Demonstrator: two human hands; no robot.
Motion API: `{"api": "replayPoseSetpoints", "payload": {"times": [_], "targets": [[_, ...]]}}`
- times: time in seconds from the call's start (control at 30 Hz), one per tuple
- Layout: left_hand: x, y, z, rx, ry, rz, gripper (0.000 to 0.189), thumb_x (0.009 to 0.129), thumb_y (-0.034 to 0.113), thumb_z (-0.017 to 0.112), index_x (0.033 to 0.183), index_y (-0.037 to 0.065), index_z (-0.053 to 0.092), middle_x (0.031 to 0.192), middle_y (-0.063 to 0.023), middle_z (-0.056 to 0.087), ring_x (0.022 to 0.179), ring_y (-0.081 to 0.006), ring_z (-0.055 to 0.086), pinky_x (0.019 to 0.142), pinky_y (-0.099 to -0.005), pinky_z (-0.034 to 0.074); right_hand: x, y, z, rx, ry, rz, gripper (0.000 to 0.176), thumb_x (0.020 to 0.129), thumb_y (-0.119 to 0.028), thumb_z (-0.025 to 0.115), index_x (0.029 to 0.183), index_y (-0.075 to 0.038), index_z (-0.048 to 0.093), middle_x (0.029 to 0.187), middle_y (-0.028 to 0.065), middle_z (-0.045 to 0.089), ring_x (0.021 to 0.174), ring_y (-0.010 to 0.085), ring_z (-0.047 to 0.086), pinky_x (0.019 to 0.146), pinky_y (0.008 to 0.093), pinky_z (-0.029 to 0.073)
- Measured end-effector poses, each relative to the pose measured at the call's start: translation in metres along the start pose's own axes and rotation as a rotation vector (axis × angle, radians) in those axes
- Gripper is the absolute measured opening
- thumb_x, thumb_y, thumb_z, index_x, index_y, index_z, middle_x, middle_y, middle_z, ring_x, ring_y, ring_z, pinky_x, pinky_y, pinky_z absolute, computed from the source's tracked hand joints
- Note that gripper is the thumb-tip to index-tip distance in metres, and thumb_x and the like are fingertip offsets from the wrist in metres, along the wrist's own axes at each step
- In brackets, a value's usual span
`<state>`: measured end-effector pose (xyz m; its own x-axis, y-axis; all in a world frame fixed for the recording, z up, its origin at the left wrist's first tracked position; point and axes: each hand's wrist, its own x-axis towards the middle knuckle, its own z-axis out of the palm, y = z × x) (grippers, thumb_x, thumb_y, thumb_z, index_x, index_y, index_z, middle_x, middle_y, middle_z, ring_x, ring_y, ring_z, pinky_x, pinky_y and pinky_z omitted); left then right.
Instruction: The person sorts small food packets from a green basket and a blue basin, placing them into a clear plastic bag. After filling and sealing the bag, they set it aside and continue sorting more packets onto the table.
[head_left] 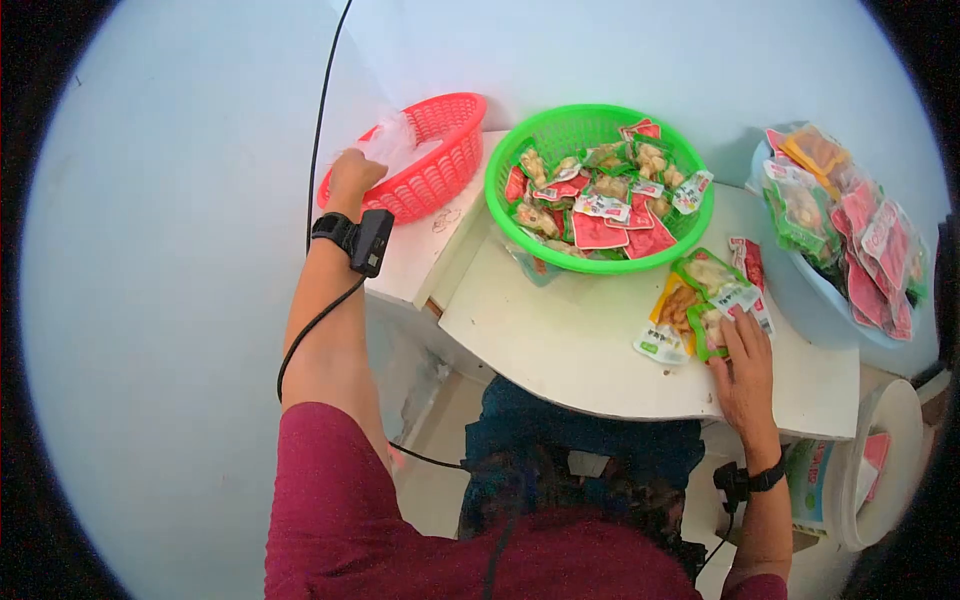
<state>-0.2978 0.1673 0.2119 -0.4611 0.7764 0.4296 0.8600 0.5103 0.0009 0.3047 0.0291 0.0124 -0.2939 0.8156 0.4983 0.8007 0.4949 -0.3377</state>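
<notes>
- Right hand (743, 375) is laid over the green-edged food packets (708, 272) on the white table (560, 345), fingers stretched out and thumb apart, not clamped on anything.
- Yellow-edged packet (675, 305) and a red packet (746, 260) lie right beside those.
- Past them, the green basket (600, 264) holds lots more packets; the blue basin (795, 285) off to the right is heaped too.
- Left hand (355, 178) is at the red basket (440, 188), by some clear plastic bags (397, 148); can't tell if its fingers pinch one.
- Seems like a two-handed gathering step; lifting packets calls for closing the right fingers.
</notes>
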Motion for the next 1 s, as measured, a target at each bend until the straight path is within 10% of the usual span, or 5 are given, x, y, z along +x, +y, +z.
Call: {"api": "replayPoseSetpoints", "payload": {"times": [0.17, 0.57, 0.67, 0.87, 1.0], "targets": [[0.008, -0.006, -0.009, 0.123, -0.38, -0.01, 0.07, 0.065, 0.039, 0.077, 0.121, 0.0, 0.062, 0.125, -0.0222, 0.06, 0.111, -0.0338, 0.061, 0.09, -0.0394, 0.05, 0.001, 0.002, 0.001, 0.027, -0.01, 0.01, 0.059, 0.075, -0.007, 0.069, 0.131, -0.003, 0.051, 0.145, 0.0197, 0.041, 0.132, 0.0406, 0.038, 0.11, 0.0477, 0.03], [0.012, -0.019, 0.021, -1.053, -0.328, -0.204, 0.058, 0.071, 0.018, 0.078, 0.122, -0.003, 0.061, 0.114, -0.017, 0.067, 0.094, -0.0293, 0.067, 0.083, -0.0402, 0.052, 0.002, -0.002, -0.003, 0.051, -0.037, 0.031, 0.059, 0.075, -0.006, 0.067, 0.132, -0.003, 0.051, 0.146, 0.019, 0.041, 0.133, 0.0398, 0.039, 0.112, 0.0471, 0.03], [0.006, -0.005, 0.004, -0.861, -0.173, -0.288, 0.052, 0.071, 0.017, 0.078, 0.116, -0.005, 0.064, 0.101, -0.0163, 0.07, 0.079, -0.0263, 0.069, 0.078, -0.0367, 0.054, 0.003, -0.002, -0.004, 0.027, -0.022, 0.001, 0.057, 0.078, -0.001, 0.061, 0.133, -0.001, 0.05, 0.144, 0.0194, 0.043, 0.132, 0.0375, 0.041, 0.112, 0.0443, 0.031], [-0.012, 0.011, -0.006, -0.515, 0.577, 0.135, 0.036, 0.07, 0.011, 0.076, 0.103, -0.001, 0.068, 0.079, -0.0138, 0.068, 0.071, -0.0264, 0.065, 0.069, -0.0371, 0.051, 0.001, -0.002, -0.003, 0.059, -0.012, 0.003, 0.058, 0.077, -0.007, 0.065, 0.132, -0.002, 0.051, 0.146, 0.0197, 0.041, 0.133, 0.0397, 0.039, 0.112, 0.0458, 0.031], [-0.023, 0.024, -0.02, -0.584, 0.688, 0.22, 0.033, 0.072, 0.008, 0.073, 0.104, 0.003, 0.068, 0.069, -0.0118, 0.063, 0.067, -0.0283, 0.063, 0.069, -0.0398, 0.05, 0.001, -0.004, -0.005, 0.082, -0.006, 0.005, 0.058, 0.077, -0.005, 0.066, 0.132, -0.002, 0.051, 0.146, 0.0197, 0.041, 0.132, 0.0388, 0.04, 0.111, 0.0451, 0.031]]}}
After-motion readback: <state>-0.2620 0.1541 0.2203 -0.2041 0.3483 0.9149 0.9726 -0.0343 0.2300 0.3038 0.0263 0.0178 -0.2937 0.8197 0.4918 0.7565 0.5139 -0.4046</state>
